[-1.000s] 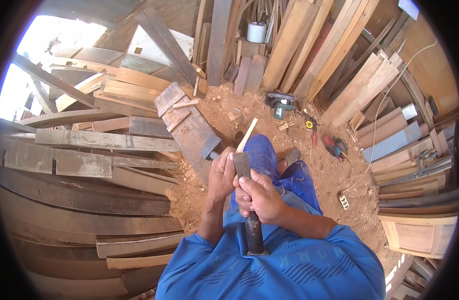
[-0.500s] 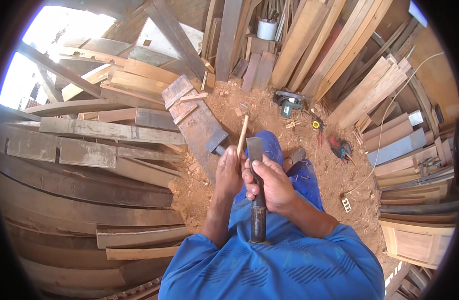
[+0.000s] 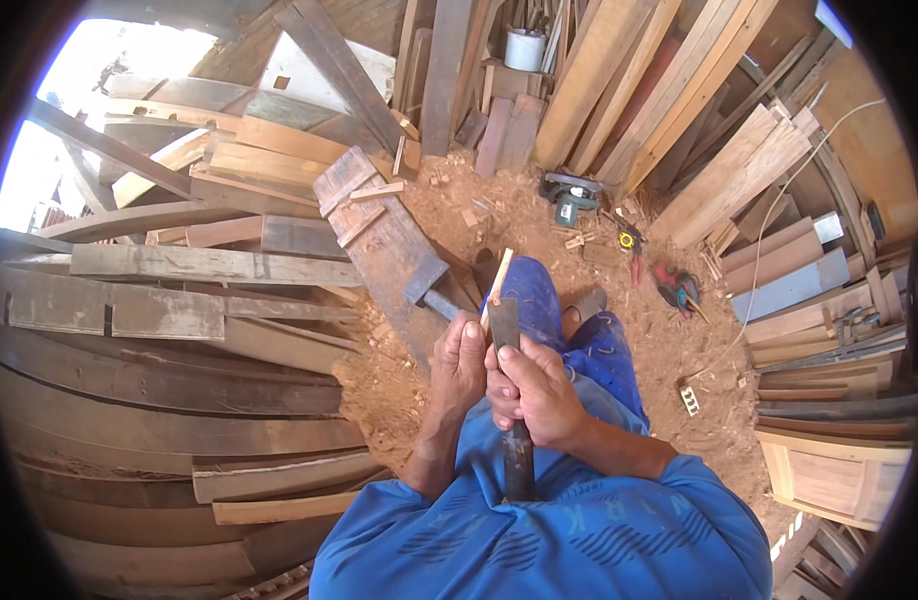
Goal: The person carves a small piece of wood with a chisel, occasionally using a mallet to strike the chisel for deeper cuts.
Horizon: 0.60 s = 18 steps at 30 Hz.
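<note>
Gripping a chisel point(image 3: 505, 324) — blade forward, butt chestward — right hand point(image 3: 532, 390) flanks left hand point(image 3: 459, 362) pinching a stick point(image 3: 501, 277).

Dark, broad flat-bladed chisel point(image 3: 505, 320), blade pointing forward; at its left corner, slim pale wood strip point(image 3: 502, 273), slightly tilted.

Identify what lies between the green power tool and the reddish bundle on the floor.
In the head view, a yellow tape measure and a red-handled tool, plus wood scraps, lie between the green power tool and the reddish bundle.
</note>
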Tool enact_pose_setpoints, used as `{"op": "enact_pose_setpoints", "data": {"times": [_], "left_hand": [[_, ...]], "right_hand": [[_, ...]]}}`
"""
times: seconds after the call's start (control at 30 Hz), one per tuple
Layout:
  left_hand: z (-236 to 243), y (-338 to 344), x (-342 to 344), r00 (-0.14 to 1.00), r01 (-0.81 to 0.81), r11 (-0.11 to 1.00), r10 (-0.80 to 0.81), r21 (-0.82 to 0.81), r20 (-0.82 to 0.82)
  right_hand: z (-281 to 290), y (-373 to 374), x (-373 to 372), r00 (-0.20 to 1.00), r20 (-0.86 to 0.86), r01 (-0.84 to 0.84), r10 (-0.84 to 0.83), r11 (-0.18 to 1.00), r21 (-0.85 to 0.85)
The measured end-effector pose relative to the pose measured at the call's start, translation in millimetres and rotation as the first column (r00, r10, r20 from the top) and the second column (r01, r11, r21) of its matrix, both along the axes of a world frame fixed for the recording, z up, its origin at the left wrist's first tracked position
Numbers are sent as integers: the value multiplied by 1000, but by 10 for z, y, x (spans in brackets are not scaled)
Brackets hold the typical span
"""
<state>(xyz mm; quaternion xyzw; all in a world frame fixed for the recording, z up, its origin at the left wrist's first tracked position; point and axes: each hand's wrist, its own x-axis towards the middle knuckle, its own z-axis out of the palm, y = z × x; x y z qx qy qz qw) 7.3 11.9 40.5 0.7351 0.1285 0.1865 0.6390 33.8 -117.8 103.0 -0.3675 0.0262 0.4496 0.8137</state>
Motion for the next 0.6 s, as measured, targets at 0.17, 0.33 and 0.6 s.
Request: {"op": "enact_pose_setpoints", "data": {"times": [0.17, 0.33, 0.6], "left_hand": [[-25, -72, -107, 993, 22, 1000, -20, 19, -120], [-531, -340, -707, 931, 208, 919, -291, -334, -220], [-179, -194, -216, 906, 177, 495, -420, -850, -57]], "right_hand": [[-55, -13, 26, 1000, 0, 31, -31, 998, -47], [213, -228, 204, 895, 329, 318, -301, 948, 3], [-164, -276, 602, 879, 476, 198, -29, 930, -309]]}}
